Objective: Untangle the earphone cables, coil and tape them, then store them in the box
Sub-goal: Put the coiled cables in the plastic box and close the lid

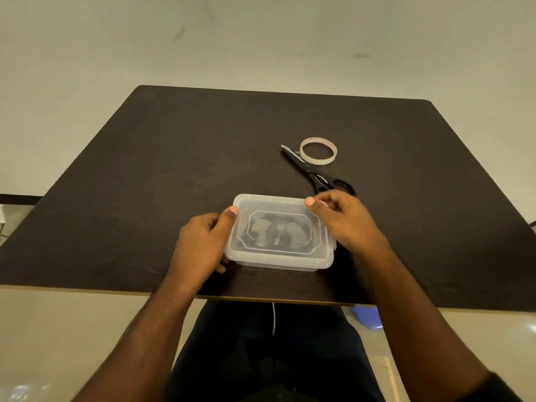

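two hands rest on a clear rectangular plastic box [278, 233] that sits near the front edge of the dark wood-grain counter [174, 158]. the box carries its translucent lid [280, 203], which appears seated on the rim all round. through the lid, dark earphone cables [274, 232] show inside as a blurred mass; whether they are coiled and taped or tangled cannot be told at this clarity.

left hand [200, 245]: wraps the left end of the box, thumb laid on the lid's far left corner, remaining fingers curled round the side wall. right hand [345, 221]: set against the right end, thumb on the far right corner of the lid, fingers curled and bunched there. both hands are therefore clamped on the box, not apart.

beyond the box and to the right, well clear of both hands, lie black-handled scissors [317, 174] and a ring of clear adhesive tape [318, 150]; the tape ring touches or overlaps the scissor blades.

assessment: the cables are in the box with the lid on, and the tools lie untouched. this fits either the very start, before opening, or the very end, after storage; the view does not settle which. if the end, only a final press of the lid remains
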